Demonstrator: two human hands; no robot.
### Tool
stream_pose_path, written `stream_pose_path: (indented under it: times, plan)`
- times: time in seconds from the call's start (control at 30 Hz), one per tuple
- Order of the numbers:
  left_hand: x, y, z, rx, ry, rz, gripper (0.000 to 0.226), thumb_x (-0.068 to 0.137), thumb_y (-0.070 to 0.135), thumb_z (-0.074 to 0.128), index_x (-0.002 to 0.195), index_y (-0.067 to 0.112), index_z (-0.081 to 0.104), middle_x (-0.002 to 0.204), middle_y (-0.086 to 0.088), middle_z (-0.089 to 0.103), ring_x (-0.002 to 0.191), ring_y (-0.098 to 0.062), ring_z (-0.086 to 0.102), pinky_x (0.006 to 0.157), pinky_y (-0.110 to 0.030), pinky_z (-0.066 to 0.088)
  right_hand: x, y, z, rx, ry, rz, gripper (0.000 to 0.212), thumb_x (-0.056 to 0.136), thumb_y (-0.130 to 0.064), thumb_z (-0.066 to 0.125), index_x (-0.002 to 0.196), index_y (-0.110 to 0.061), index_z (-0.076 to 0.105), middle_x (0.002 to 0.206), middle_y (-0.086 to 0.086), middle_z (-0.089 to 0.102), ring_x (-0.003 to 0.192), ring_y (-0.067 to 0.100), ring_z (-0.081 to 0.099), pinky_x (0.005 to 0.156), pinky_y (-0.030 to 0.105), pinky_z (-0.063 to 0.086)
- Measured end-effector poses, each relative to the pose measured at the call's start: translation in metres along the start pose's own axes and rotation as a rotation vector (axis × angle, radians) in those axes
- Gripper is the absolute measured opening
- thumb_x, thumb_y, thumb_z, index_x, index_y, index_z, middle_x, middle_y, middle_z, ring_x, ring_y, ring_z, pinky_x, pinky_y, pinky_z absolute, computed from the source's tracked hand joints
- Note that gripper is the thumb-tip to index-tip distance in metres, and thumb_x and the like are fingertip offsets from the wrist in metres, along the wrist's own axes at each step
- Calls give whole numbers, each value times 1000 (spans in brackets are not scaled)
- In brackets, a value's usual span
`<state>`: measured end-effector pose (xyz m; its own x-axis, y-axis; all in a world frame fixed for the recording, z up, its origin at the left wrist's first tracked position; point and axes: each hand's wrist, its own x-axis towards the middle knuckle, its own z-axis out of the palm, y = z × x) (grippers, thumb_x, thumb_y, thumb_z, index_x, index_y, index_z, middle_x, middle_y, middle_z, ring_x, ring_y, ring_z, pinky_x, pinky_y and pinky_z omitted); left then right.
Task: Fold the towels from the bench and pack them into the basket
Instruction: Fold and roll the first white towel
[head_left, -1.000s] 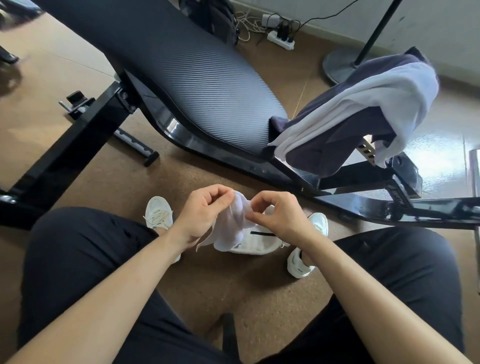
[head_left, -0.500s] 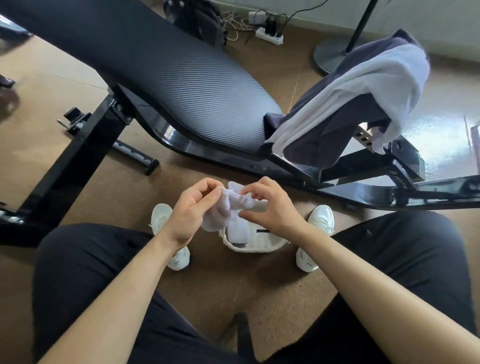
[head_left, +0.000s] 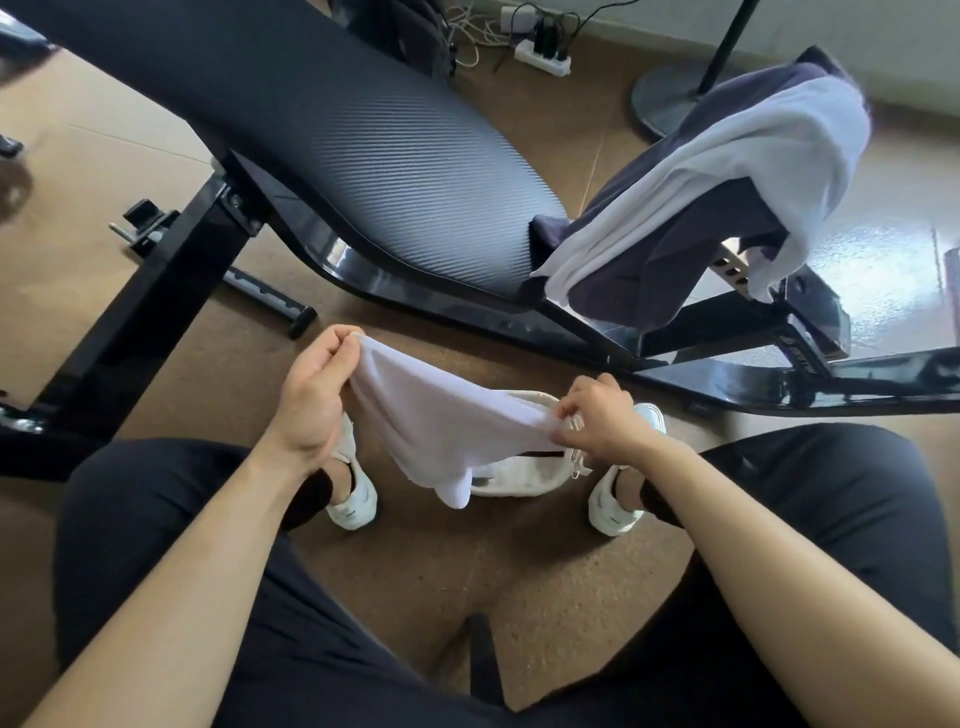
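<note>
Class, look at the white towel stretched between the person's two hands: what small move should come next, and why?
Probably bring the left hand across to the right hand, folding the white towel in half: it is spread out, each hand pinches an end, and the basket waits below.

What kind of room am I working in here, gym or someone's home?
Probably a home workout corner rather than a public gym: a padded weight bench draped with towels, a power strip with tangled cables against the wall, and a stand's round base on a bare floor.

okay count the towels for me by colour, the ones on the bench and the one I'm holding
White towel: 2, one held between the hands, one draped on the bench
Dark purple towel: 1, on the bench
Total: 3
</note>
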<state>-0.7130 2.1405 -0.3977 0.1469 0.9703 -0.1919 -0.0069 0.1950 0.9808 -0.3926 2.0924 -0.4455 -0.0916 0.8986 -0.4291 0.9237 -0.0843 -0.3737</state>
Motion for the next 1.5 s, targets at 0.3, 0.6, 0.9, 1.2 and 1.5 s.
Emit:
stream_pose_path:
  times: [0.3, 0.6, 0.9, 1.2, 1.5]
  plan:
    - [25, -26, -6, 372, 328, -2, 20, 102, 23, 59, 88, 35, 65, 91, 10, 68, 86, -3, 61, 79, -21, 45, -17, 11, -44, 513, 368, -18, 10, 83, -13, 83, 90, -17, 77, 79, -3, 73, 70, 10, 68, 66, 17, 52]
    - [20, -17, 5, 478, 384, 156, 13, 104, 15, 55, 110, 23, 63, 104, 7, 66, 99, -5, 64, 84, -18, 51, -3, 16, -53, 461, 718, -94, 8, 83, -13, 82, 91, -14, 80, 85, 2, 67, 71, 7, 57, 65, 19, 48]
    - [27, -36, -1, 485, 339, -115, 10, 101, 18, 61, 106, 23, 68, 100, 0, 70, 100, -20, 67, 88, -34, 55, 4, 28, -48, 653, 346, 187, 13, 83, -22, 83, 80, -12, 76, 74, 1, 72, 66, 11, 63, 64, 27, 51]
    - [28, -31, 8, 301, 355, -167, 10, 99, 20, 63, 97, 20, 72, 95, -5, 73, 92, -18, 68, 86, -41, 56, 4, 18, -43, 1074, 457, 263, 14, 87, -20, 80, 80, -9, 78, 75, 7, 74, 71, 20, 67, 80, 53, 60]
    - [13, -23, 39, 266, 179, -56, 7, 98, 20, 68, 97, 25, 73, 96, -6, 75, 94, -26, 72, 78, -43, 63, -5, -20, -34, 874, 581, 208, 14, 89, -27, 73, 79, -20, 80, 70, -2, 75, 67, 12, 68, 76, 46, 61]
